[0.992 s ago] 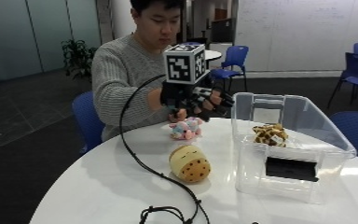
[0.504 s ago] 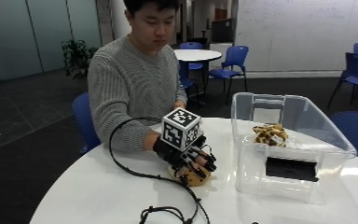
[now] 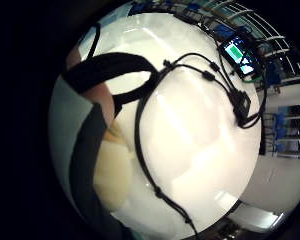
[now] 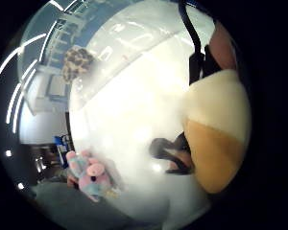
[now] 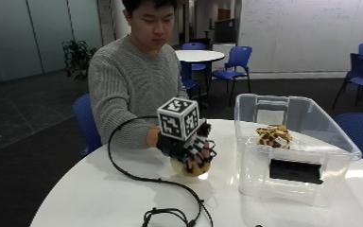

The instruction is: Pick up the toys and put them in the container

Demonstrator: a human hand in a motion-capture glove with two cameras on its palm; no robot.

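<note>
My gloved right hand (image 5: 185, 144) is curled over a round tan-and-cream cookie toy (image 5: 193, 167) and grips it from above, at or just above the white table (image 5: 99, 189). Both palm views show the toy close against the palm, as the cookie toy (image 4: 216, 143) and the cookie toy (image 3: 112, 175). A pink-and-blue plush toy (image 4: 91, 175) lies on the table nearer the person; the hand hides it in the outside view. The clear plastic container (image 5: 295, 156) stands to the right and holds a brown spotted plush (image 5: 274, 136).
A black rectangular patch (image 5: 295, 171) shows at the container's front wall. The person sits behind the table, the bare hand out of sight. Blue chairs (image 5: 84, 118) stand around. Bare tabletop lies between the hand and the container.
The hand dropped from above the pink plush onto the cookie toy and closed round it. Since half a second ago the hand and toy sit slightly higher.
</note>
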